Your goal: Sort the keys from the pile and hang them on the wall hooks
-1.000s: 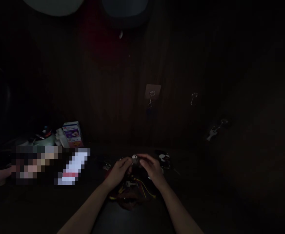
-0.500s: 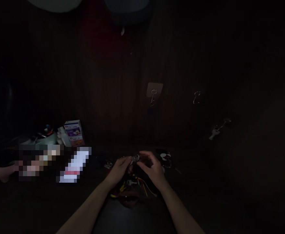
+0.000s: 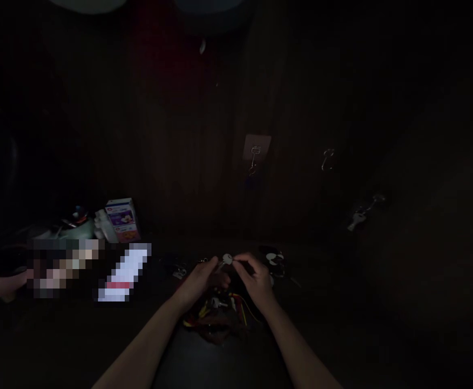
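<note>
In the dim light, a silvery key [image 3: 228, 259] is held up between my two hands. My left hand [image 3: 199, 282] is closed, its thumb and fingers on the key's narrow blade. At the key's round head, the thumb and forefinger of my right hand [image 3: 256, 279] pinch its edge. Another key [image 3: 219, 303] lies below them, among yellow and red cords [image 3: 204, 323]. Beside my right hand sits a dark item with white round parts [image 3: 275, 259]. More small metal pieces [image 3: 180, 272] lie left of my left hand.
On the wall ahead are a hook on a pale plate [image 3: 256, 147], a bare hook [image 3: 328, 159] and a hanging key bunch [image 3: 358, 219]. A purple and orange box [image 3: 123, 220] stands at the left. Another person's hand [image 3: 1, 283] holds something blurred, near a bright pixelated screen [image 3: 125, 272].
My right thumb and forefinger have come together at the key's edge. The key has turned so its round head faces up and right. Little else moved.
</note>
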`<state>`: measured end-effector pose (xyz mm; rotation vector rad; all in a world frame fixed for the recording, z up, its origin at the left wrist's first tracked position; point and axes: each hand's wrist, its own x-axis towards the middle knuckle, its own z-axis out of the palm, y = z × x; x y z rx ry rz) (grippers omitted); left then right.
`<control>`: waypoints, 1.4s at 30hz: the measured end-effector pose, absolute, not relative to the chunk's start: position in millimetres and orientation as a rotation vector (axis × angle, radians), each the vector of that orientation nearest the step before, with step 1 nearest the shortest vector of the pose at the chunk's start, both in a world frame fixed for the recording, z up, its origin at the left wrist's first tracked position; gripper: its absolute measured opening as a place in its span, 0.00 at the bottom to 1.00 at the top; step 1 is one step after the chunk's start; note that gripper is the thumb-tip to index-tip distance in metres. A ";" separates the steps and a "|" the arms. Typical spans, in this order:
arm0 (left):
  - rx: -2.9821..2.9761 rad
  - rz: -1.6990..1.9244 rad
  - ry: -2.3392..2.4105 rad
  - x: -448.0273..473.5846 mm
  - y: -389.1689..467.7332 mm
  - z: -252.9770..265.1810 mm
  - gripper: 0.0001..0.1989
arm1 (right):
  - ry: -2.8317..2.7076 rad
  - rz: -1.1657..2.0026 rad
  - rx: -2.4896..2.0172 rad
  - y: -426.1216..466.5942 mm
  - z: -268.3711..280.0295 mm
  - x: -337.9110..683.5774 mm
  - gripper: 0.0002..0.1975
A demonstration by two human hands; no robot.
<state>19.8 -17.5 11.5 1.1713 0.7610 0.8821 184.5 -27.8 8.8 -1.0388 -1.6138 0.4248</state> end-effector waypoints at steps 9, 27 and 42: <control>1.320 0.906 0.823 20.5 -19.6 18.9 0.16 | -1.468 0.526 -1.098 -27.9 8.3 185.8 0.09; 1.344 0.974 0.886 21.6 -16.5 13.3 0.20 | -1.232 0.713 -1.129 -27.5 18.4 184.3 0.12; 1.257 1.038 0.953 19.5 -13.4 12.1 0.21 | -1.115 0.676 -1.075 -26.0 28.8 211.9 0.12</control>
